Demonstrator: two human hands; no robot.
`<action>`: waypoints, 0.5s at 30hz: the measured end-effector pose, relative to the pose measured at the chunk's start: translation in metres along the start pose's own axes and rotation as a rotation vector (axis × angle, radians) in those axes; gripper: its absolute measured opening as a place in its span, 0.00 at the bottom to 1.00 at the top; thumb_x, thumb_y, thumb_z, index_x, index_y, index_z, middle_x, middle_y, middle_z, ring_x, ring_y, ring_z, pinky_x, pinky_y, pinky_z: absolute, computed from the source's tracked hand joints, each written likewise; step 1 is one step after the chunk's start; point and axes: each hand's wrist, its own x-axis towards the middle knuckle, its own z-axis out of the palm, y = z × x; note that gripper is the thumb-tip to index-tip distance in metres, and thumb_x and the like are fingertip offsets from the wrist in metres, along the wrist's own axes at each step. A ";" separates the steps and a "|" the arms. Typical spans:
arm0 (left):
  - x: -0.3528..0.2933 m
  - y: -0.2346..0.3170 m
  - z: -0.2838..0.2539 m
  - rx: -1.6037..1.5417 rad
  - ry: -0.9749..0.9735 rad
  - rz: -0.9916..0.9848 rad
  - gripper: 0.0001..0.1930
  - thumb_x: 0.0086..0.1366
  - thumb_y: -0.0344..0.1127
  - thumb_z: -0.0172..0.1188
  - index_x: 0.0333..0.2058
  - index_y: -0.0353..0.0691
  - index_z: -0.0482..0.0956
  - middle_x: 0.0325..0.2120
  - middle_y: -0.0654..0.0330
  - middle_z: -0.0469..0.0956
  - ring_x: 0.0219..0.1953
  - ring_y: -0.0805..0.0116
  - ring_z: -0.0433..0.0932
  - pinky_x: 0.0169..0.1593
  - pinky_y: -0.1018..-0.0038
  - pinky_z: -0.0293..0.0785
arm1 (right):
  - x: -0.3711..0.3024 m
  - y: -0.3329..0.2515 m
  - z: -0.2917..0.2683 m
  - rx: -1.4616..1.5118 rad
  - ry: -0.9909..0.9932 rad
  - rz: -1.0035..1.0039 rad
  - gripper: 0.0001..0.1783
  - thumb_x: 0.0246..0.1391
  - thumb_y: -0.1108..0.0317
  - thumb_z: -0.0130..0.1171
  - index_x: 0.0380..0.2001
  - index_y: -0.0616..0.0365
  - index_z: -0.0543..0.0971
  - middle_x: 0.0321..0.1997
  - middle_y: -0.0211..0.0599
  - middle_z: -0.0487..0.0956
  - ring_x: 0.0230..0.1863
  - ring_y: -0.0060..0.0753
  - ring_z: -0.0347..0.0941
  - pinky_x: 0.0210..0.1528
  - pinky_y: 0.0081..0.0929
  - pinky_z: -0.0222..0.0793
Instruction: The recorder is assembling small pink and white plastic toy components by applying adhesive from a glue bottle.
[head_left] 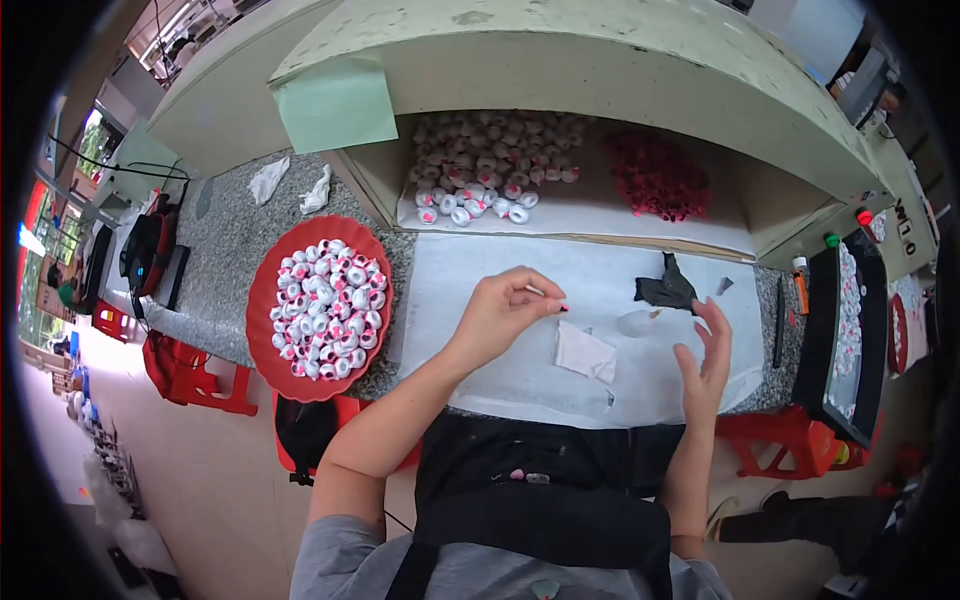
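My left hand (508, 312) is over the white sheet (480, 380) with thumb and forefinger pinched together. A tiny dark-red piece (563, 308) shows at their tips; its kind is too small to make out. Over the sheet's right part, my right hand (708, 350) is open, thumb and fingers apart, with nothing visible between them. A folded white cloth (585, 352) lies between the hands. Just beyond my right fingertips is a crumpled black cloth (668, 287).
On the left stands a scalloped red tray (262, 335) heaped with small white-and-pink rounded pieces (332, 305). Under the shelf (600, 70) lie more white pieces (490, 165) and a dark-red heap (660, 175). A black tray (815, 350) stands right; red stools (780, 440) are below.
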 end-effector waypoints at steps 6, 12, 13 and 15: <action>0.083 0.007 0.005 0.508 0.107 0.207 0.04 0.49 0.26 0.54 0.25 0.33 0.73 0.21 0.62 0.74 0.25 0.77 0.73 0.30 0.83 0.68 | 0.000 -0.005 0.040 -0.105 -0.186 -0.039 0.31 0.35 0.76 0.54 0.48 0.59 0.59 0.43 0.40 0.68 0.47 0.31 0.62 0.49 0.26 0.53; 0.126 -0.021 -0.004 0.993 0.254 0.350 0.06 0.48 0.30 0.54 0.26 0.36 0.73 0.22 0.57 0.75 0.24 0.64 0.74 0.28 0.73 0.68 | -0.005 0.008 0.050 -0.135 -0.145 0.007 0.16 0.39 0.77 0.52 0.37 0.61 0.66 0.35 0.37 0.73 0.35 0.26 0.67 0.39 0.20 0.59; 0.132 -0.021 -0.005 0.992 0.252 0.347 0.06 0.48 0.30 0.54 0.26 0.36 0.73 0.22 0.57 0.75 0.24 0.64 0.74 0.28 0.73 0.68 | -0.004 0.007 0.050 -0.136 -0.145 0.010 0.16 0.39 0.77 0.52 0.37 0.61 0.66 0.35 0.37 0.73 0.35 0.26 0.67 0.39 0.20 0.59; 0.142 -0.017 -0.007 1.021 0.304 0.499 0.07 0.48 0.31 0.53 0.28 0.37 0.73 0.22 0.55 0.74 0.25 0.59 0.74 0.28 0.71 0.69 | -0.003 0.004 0.051 -0.047 -0.137 0.034 0.14 0.40 0.77 0.52 0.34 0.61 0.66 0.34 0.36 0.73 0.32 0.25 0.67 0.37 0.18 0.60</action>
